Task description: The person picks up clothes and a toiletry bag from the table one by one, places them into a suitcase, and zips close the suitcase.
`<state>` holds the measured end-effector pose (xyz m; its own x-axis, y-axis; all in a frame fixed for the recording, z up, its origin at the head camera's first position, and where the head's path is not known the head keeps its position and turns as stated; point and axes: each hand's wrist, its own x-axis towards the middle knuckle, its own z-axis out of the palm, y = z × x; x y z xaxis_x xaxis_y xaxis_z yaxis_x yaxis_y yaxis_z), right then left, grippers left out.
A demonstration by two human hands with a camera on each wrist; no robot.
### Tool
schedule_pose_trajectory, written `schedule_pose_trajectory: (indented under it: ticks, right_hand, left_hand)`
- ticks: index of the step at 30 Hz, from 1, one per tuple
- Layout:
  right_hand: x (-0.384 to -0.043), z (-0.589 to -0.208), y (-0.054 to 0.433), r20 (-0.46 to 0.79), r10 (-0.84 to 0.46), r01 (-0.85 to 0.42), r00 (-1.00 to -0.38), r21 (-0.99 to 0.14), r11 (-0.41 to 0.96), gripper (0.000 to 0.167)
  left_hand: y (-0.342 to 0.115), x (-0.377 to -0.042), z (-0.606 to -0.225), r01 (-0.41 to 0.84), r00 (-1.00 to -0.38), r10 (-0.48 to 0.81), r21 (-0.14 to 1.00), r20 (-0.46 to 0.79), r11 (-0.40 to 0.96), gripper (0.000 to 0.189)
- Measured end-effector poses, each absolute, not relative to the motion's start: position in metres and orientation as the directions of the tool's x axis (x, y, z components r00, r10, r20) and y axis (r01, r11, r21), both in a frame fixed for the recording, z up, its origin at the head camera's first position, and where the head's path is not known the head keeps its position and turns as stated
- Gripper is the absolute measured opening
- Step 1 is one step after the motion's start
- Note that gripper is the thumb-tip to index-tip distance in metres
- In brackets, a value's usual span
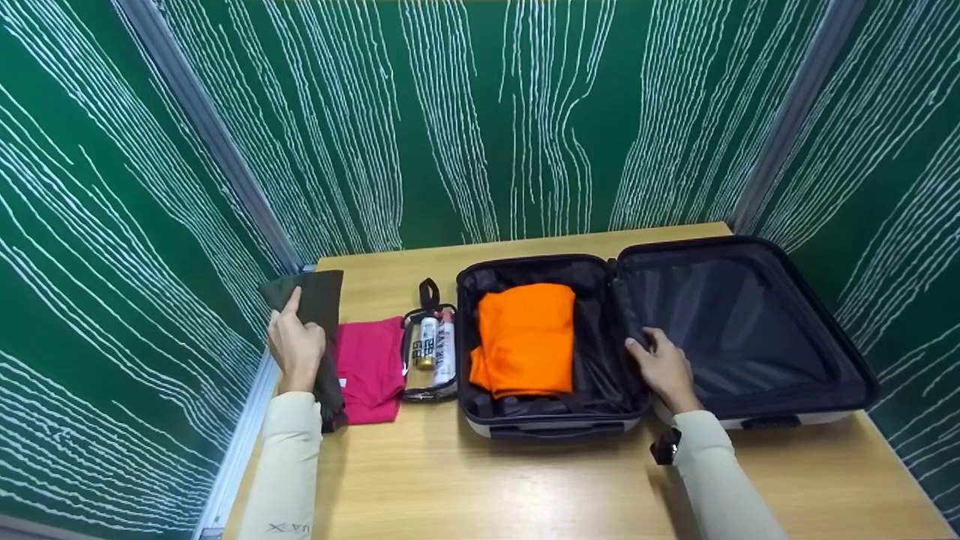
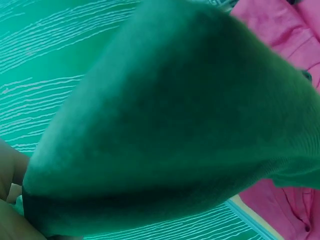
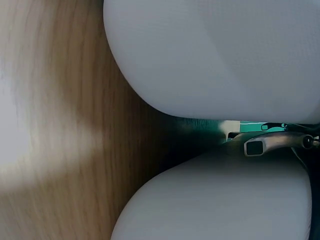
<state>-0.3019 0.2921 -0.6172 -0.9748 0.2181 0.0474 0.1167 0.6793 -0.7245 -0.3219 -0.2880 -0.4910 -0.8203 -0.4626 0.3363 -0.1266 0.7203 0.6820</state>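
Observation:
At the far left of the table, my left hand (image 1: 296,345) holds a folded dark green garment (image 1: 324,300), index finger stretched along its top. In the left wrist view the garment (image 2: 175,115) fills the middle, with the fingers (image 2: 17,220) at its lower left edge. An open suitcase (image 1: 555,433) lies to the right, a folded orange garment (image 1: 525,337) in its left shell. My right hand (image 1: 666,371) grips the inner rim where the two shells meet, thumb toward the left shell. Its other fingers are partly hidden. The right wrist view shows both pale shells (image 3: 215,60) from outside.
A folded pink garment (image 1: 371,360) lies beside the green one. Between it and the suitcase sits a clear toiletry pouch (image 1: 409,352) with bottles inside. Green line-patterned panels (image 1: 450,150) stand around the wooden table (image 1: 487,487). A zipper pull (image 3: 255,147) shows between the shells.

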Motion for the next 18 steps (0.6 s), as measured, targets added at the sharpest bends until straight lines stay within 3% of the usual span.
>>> schedule_pose_trajectory:
  ticks: [18]
  right_hand:
    - [-0.3022,-0.6176,0.2926,0.069,0.220,0.103,-0.973,-0.724,0.682,0.063]
  left_hand:
    - [-0.2791,-0.3220,-0.4810,-0.092,-0.834,-0.438,0.696,0.336,0.712,0.071]
